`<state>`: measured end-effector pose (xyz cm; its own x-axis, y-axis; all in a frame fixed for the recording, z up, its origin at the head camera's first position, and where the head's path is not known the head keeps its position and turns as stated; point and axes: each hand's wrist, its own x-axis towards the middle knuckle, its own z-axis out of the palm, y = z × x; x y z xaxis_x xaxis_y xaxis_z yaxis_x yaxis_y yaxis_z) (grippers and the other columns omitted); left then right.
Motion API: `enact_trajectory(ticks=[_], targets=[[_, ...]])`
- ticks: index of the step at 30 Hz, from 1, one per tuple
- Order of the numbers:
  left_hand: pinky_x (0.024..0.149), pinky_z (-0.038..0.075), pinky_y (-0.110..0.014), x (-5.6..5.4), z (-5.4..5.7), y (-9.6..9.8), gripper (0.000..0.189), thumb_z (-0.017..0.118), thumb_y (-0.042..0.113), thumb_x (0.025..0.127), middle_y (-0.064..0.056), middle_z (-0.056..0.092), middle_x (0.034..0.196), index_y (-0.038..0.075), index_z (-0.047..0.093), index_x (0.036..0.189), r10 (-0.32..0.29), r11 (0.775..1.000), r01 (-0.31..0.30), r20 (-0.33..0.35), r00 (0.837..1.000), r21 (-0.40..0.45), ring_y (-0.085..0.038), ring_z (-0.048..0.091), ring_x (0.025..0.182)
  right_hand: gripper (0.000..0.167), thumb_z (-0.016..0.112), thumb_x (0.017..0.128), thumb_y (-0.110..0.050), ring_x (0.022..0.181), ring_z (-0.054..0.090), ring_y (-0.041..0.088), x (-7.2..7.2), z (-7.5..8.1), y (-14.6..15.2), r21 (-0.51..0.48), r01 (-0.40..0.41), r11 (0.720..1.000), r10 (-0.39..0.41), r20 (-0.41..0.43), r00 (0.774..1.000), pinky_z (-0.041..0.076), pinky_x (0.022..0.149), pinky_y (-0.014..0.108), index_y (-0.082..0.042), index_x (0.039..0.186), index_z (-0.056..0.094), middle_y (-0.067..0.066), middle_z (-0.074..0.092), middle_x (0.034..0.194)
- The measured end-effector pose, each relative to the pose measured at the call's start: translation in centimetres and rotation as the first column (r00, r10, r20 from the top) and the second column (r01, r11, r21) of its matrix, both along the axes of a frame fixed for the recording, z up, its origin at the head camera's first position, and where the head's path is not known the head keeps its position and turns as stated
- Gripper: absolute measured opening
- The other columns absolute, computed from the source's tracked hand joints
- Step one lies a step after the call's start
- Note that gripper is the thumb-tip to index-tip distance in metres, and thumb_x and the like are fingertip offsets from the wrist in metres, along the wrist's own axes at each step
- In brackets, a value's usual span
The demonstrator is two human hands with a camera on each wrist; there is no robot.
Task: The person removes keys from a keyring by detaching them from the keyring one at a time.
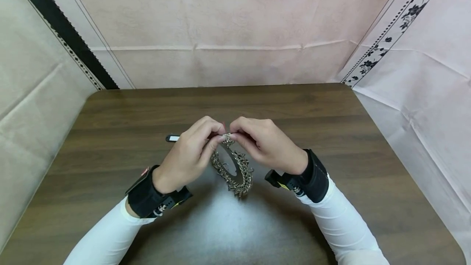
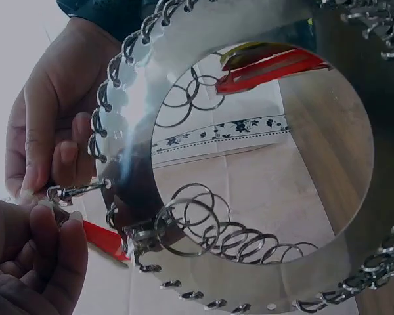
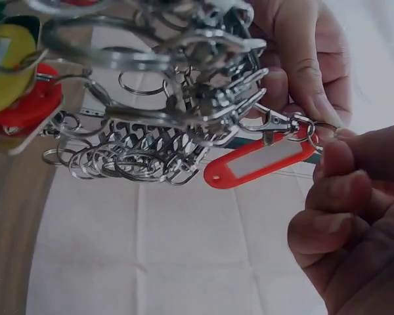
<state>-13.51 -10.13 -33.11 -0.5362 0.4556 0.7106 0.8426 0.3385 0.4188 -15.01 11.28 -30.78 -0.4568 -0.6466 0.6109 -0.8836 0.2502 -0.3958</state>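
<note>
Over the middle of the table both hands meet at the top of a round metal plate (image 2: 128, 98), whose rim is lined with small clasps and key rings. My left hand (image 1: 189, 154) and right hand (image 1: 268, 142) pinch a small key ring (image 3: 308, 131) between thumbs and fingertips. A swivel clasp (image 3: 272, 125) joins this ring to the plate's rim. Beside the fingers shows a red key tag (image 3: 259, 161) with a white label, overlapping the clasp in the right wrist view. The plate hangs tilted below the hands.
A black tag with a white label (image 1: 173, 138) lies on the brown wooden table (image 1: 128, 134), left of my hands. More tags, a yellow one (image 3: 10, 69) and a red one (image 3: 36, 102), show among the rings. Pale cloth (image 1: 239, 19) hangs behind the table.
</note>
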Motion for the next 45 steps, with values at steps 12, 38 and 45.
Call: enact_trajectory(ticks=[12, 38, 45], targets=[[0.066, 0.043, -0.016, -0.2, -0.2, -0.4, 0.018, 0.072, -0.009, 0.087, -0.002, 0.06, 0.088, 0.002, 0.064, 0.099, -0.028, 0.995, 0.023, 0.056, 0.998, 0.096, -0.008, 0.052, 0.077, 0.006, 0.059, 0.101, -0.004, 0.066, 0.049, 0.006, -0.5, -0.8, -0.3, -0.111, -0.04, 0.993, 0.049, 0.078, 0.996, 0.042, 0.057, 0.021, 0.0, 0.097, 0.063, 0.004, 0.058, 0.077], [0.062, 0.049, -0.018, -0.6, -1.0, 0.4, 0.01, 0.069, -0.005, 0.091, -0.008, 0.061, 0.086, -0.002, 0.061, 0.096, -0.118, 0.961, 0.09, 0.093, 0.989, 0.26, -0.008, 0.057, 0.07, 0.021, 0.055, 0.104, -0.016, 0.054, 0.049, 0.014, -0.5, -1.8, -0.9, -0.362, -0.078, 0.929, 0.179, 0.254, 0.951, 0.043, 0.048, 0.022, 0.004, 0.097, 0.055, 0.01, 0.058, 0.073], [0.068, 0.044, -0.019, -0.3, -0.6, 0.2, 0.016, 0.066, -0.013, 0.089, -0.006, 0.056, 0.088, -0.002, 0.059, 0.099, -0.076, 0.982, 0.065, 0.056, 0.996, 0.175, -0.01, 0.052, 0.076, 0.009, 0.057, 0.102, -0.006, 0.057, 0.048, 0.01, -0.5, -1.2, -0.5, -0.266, -0.094, 0.959, 0.162, 0.246, 0.956, 0.042, 0.049, 0.022, 0.002, 0.099, 0.056, 0.007, 0.059, 0.076]])
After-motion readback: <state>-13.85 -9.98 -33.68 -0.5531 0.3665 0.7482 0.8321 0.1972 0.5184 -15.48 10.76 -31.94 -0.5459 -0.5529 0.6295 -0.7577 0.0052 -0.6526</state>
